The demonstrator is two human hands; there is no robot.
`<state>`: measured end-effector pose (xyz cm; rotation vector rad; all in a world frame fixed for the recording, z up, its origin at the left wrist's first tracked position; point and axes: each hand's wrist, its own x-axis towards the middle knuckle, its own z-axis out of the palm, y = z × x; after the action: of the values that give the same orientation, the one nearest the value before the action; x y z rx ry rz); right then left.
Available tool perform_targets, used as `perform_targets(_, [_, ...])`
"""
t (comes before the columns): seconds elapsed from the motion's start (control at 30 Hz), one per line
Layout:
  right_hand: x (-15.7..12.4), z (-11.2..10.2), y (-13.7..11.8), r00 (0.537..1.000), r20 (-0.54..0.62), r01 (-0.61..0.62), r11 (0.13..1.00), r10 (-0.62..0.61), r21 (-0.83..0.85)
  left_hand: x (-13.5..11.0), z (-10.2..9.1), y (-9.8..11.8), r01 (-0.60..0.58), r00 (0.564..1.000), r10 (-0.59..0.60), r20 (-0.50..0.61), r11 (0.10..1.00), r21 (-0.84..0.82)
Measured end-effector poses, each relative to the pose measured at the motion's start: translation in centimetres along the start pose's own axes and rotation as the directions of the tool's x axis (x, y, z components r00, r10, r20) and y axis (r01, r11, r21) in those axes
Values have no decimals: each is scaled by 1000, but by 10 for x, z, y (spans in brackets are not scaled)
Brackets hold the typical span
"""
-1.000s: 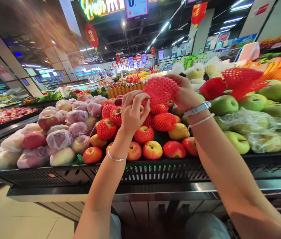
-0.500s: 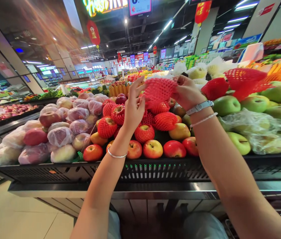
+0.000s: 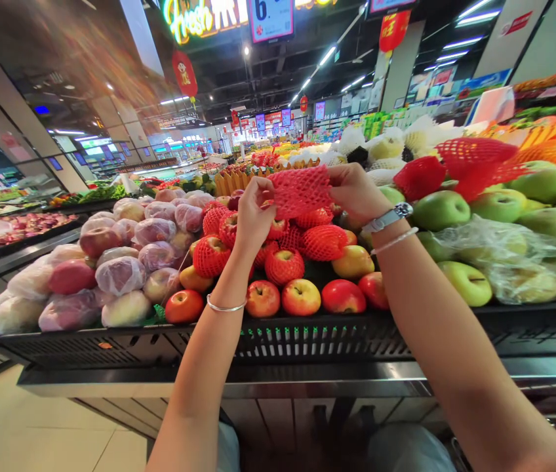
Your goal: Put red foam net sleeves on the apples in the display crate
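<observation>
Red foam net sleeve [image 3: 300, 191], stretched sideways, left hand [image 3: 256, 213] pinching one end, right hand [image 3: 354, 193] gripping the other

We get bright, even light from long white ceiling strip lights [image 3: 328, 56], soft shadows, glare on polished beige floor tiles [image 3: 52, 446], and wide-angle bending toward the frame edges.

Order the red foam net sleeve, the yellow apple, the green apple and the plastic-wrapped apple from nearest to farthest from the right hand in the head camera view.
1. Red foam net sleeve: gripped by the right hand, on its left.
2. Yellow apple: below the hand, on the display.
3. Green apple: to the hand's right.
4. Plastic-wrapped apple: far left of the display.
</observation>
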<state>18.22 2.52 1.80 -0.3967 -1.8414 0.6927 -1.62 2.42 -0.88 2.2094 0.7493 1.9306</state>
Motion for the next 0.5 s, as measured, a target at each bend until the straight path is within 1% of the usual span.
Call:
perform_targets(0.1, [-1,8,-7,997,80,15,999,-12,-39,-1,0,3,29,999,-29,21,999,-18])
perform_targets(0.17, [-1,12,-10,995,101,24,999,-20,-45,-1,1,2,12,999,-12,32,1000,-22])
perform_targets(0.23, [0,14,-9,997,74,42,996,-36,-80,-2,3,0,-20,998,20,52,1000,-10])
perform_targets(0.33, [2,13,-3,997,-8,69,985,-71,-160,-2,0,2,-51,997,49,55,998,46])
perform_targets(0.4, [4,12,4,996,-25,80,977,-86,-197,2,-8,10,-80,997,80,8,985,152])
perform_targets(0.43, [5,11,8,996,-22,83,975,-90,-206,4,-15,17,-92,995,100,-22,969,227])
perform_targets(0.5, [7,9,15,995,-36,88,974,-97,-210,8,-35,33,-87,990,121,-68,924,371])
